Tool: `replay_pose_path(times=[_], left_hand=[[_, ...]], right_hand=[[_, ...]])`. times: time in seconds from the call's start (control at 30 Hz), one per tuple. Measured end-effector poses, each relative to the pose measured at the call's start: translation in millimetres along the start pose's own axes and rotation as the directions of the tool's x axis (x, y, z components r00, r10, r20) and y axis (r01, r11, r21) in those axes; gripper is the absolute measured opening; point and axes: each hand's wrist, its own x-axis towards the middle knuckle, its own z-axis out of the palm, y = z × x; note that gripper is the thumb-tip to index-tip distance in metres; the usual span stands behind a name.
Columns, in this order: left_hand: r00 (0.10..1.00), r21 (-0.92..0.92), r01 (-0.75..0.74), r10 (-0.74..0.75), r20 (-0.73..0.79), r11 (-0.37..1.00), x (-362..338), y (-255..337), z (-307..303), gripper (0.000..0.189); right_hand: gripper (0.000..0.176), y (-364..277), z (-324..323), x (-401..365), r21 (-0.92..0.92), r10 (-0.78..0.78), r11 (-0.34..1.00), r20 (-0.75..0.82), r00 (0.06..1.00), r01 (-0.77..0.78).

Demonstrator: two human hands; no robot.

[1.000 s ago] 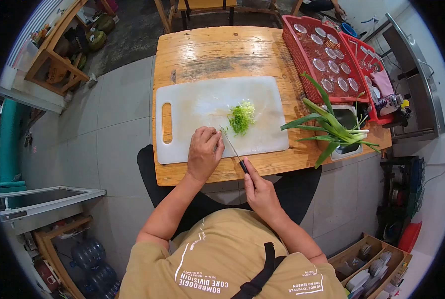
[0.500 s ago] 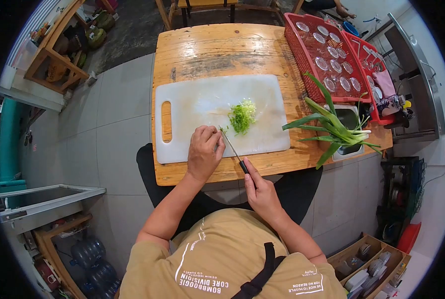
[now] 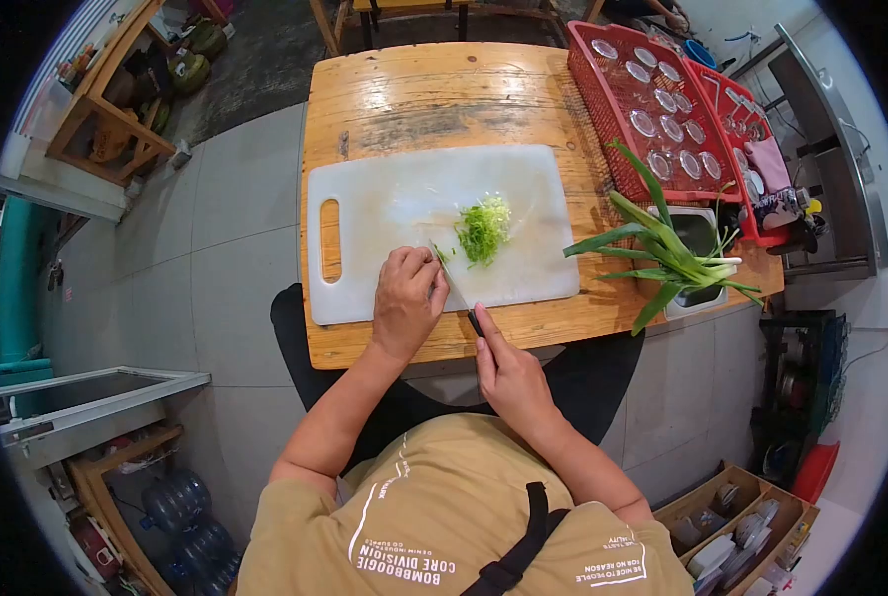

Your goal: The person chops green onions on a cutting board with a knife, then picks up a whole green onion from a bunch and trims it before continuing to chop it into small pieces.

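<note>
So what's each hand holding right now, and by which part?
The right hand grips a knife by its black handle. The left hand pins a scrap of green onion to the cutting board with its fingertips.

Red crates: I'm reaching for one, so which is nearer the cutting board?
The left crate, next to the cutting board; the other crate lies beyond it, farther right.

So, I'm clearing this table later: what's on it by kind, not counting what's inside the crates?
White cutting board: 1
Knife: 1
Pile of chopped greens: 1
Bunch of spring onions: 1
Metal container: 1
Red crates: 2
Total: 7
</note>
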Motion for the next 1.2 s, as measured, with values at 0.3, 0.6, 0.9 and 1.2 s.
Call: replay_pose_path(times=[0.3, 0.6, 0.9, 1.2], left_hand=[[1.000, 0.011, -0.011, 0.012, -0.023, 1.000, -2, 0, 0, 0.013], [0.999, 0.000, -0.016, 0.016, -0.032, 1.000, -2, -1, 0, 0.014], [1.000, -0.021, 0.015, -0.016, -0.026, 1.000, -2, -1, 1, 0.015], [0.999, -0.023, 0.015, -0.016, -0.043, 1.000, -4, -2, 4, 0.015]], right_hand=[[0.061, 12, 5, -15, -0.032, -0.065, 0.998, -0.047, 0.997, 0.063], [0.062, 7, 13, 7, -0.037, -0.105, 0.994, -0.084, 0.991, 0.102], [0.053, 7, -5, -4, 0.220, -0.004, 0.975, -0.058, 0.998, 0.017], [0.051, 7, -10, -3, 0.329, 0.125, 0.935, 0.043, 0.991, -0.132]])
